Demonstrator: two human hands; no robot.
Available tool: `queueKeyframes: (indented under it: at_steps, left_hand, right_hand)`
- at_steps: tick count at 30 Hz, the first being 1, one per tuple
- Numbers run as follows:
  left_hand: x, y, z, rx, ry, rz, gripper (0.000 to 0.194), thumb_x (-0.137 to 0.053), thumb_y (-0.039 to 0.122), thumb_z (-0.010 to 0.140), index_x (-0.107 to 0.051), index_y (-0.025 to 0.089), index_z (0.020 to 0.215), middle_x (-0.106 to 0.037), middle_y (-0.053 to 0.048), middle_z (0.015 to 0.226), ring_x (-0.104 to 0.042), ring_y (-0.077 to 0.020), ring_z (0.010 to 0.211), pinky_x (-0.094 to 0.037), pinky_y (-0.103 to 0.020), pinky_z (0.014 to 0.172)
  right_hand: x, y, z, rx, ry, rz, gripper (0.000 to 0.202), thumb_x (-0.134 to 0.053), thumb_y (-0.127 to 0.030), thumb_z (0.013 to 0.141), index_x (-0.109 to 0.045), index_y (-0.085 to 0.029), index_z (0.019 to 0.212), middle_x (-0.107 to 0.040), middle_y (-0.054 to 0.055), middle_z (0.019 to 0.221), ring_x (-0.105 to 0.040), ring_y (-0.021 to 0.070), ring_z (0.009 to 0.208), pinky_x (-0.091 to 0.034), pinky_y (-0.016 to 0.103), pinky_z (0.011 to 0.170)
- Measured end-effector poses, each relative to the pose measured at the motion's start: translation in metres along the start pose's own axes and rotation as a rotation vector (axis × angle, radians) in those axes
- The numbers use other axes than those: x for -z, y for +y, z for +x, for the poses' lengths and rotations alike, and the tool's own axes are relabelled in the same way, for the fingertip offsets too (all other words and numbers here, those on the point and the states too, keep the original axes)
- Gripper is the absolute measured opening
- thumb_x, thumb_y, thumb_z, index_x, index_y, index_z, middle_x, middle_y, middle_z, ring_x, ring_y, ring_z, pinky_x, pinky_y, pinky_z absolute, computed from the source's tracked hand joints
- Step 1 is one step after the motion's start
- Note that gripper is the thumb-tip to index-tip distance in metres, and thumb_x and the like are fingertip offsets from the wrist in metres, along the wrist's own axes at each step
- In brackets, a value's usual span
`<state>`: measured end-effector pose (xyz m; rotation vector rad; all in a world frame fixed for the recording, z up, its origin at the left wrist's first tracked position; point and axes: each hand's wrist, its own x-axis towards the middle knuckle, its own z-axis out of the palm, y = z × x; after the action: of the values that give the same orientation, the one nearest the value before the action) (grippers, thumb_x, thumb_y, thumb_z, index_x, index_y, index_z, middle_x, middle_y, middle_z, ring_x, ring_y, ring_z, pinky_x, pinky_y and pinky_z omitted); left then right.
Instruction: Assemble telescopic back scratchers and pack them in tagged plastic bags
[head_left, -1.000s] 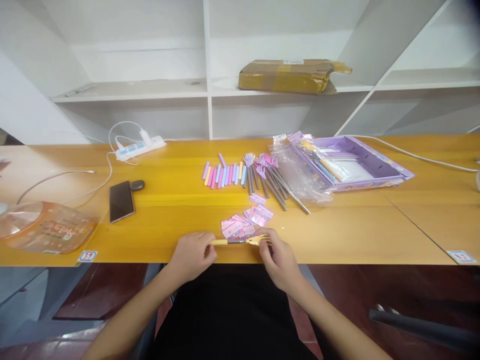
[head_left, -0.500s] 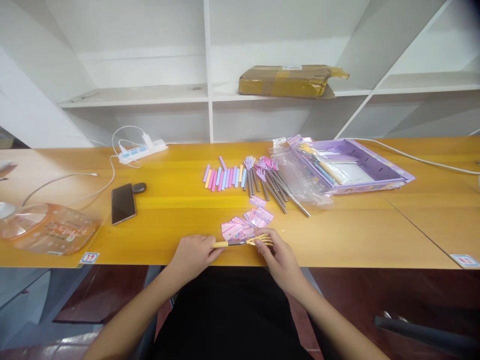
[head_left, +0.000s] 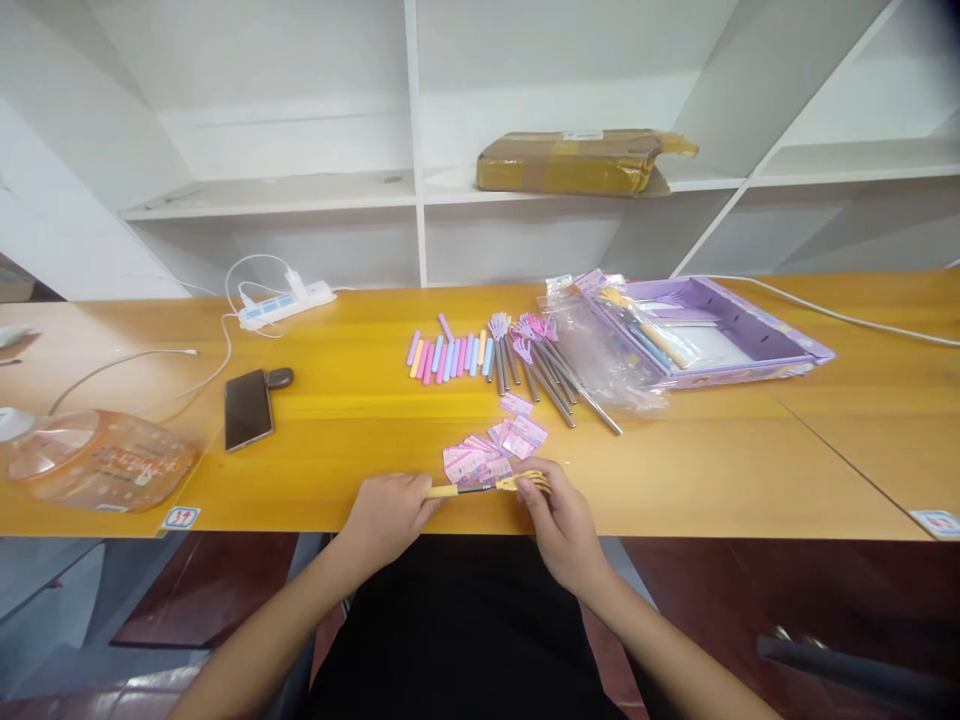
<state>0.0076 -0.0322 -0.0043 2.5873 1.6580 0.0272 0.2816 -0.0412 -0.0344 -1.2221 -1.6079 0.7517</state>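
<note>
Yellow scratcher (head_left: 484, 487) is between my two grips, near the middle of the counter's (head_left: 705, 470) near edge.
From my distant place, I judge that the thin prongs could bend if the right grip (head_left: 562, 525) presses them too strongly, and an uneven pull could turn the shaft out of the fingers; if it dips, it may push the loose cards (head_left: 465, 463) just beyond it. The left grip (head_left: 386, 515) is closed on the handle end, with the back of the hand upward. The right grip is closed around the pronged end, how firmly I cannot tell. Both forearms reach over the near edge, angled inward.
</note>
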Motion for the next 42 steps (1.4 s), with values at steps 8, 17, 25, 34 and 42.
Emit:
queueKeyframes:
  at_steps: [8, 17, 25, 34, 42]
  left_hand:
    - [0.013, 0.003, 0.002, 0.031, -0.104, -0.001, 0.037, -0.048, 0.046, 0.115, -0.069, 0.020, 0.098, -0.080, -0.008, 0.089, -0.076, -0.0253, 0.081, -0.041, -0.031, 0.065]
    - [0.039, -0.144, -0.053, 0.201, 0.323, 0.317, 0.045, -0.047, 0.045, 0.109, -0.077, 0.019, 0.088, -0.080, -0.013, 0.081, -0.076, -0.0297, 0.074, -0.036, -0.033, 0.059]
    - [0.006, -0.173, -0.057, 0.220, 0.262, 0.168, 0.050, -0.043, 0.048, 0.107, -0.080, 0.021, 0.087, -0.084, -0.012, 0.085, -0.077, -0.0289, 0.077, -0.037, -0.033, 0.059]
    - [0.013, -0.171, -0.055, 0.264, 0.305, 0.109, 0.045, -0.043, 0.045, 0.106, -0.065, 0.023, 0.074, -0.078, -0.008, 0.078, -0.070, -0.0243, 0.074, -0.033, -0.033, 0.062]
    - [0.009, -0.167, -0.065, 0.223, 0.492, -0.143, 0.042, -0.070, 0.060, 0.095, -0.057, 0.023, 0.082, -0.065, 0.001, 0.078, -0.063, -0.0166, 0.069, -0.042, -0.029, 0.067]
  right_hand:
    - [0.006, -0.008, 0.009, 0.016, 0.110, -0.103, 0.031, -0.051, -0.047, 0.112, -0.068, -0.023, 0.107, -0.071, 0.003, 0.085, -0.068, 0.0194, 0.074, -0.052, 0.031, 0.071]
    - [0.150, 0.055, 0.037, -0.268, 0.736, -0.402, 0.048, -0.047, -0.061, 0.103, -0.070, -0.020, 0.099, -0.063, 0.005, 0.074, -0.062, 0.0212, 0.064, -0.046, 0.034, 0.064]
    - [0.191, 0.104, 0.033, -0.375, 0.646, -0.583, 0.046, -0.045, -0.053, 0.097, -0.076, -0.020, 0.102, -0.072, 0.011, 0.083, -0.071, 0.0270, 0.078, -0.049, 0.038, 0.077]
    - [0.186, 0.092, 0.042, -0.509, 0.325, -0.599, 0.044, -0.049, -0.051, 0.095, -0.076, -0.023, 0.117, -0.077, 0.011, 0.088, -0.073, 0.0314, 0.094, -0.049, 0.039, 0.084]
    - [0.187, 0.103, 0.042, -0.520, 0.370, -0.604, 0.044, -0.046, -0.044, 0.095, -0.075, -0.024, 0.122, -0.080, 0.011, 0.100, -0.074, 0.0312, 0.101, -0.050, 0.039, 0.089]
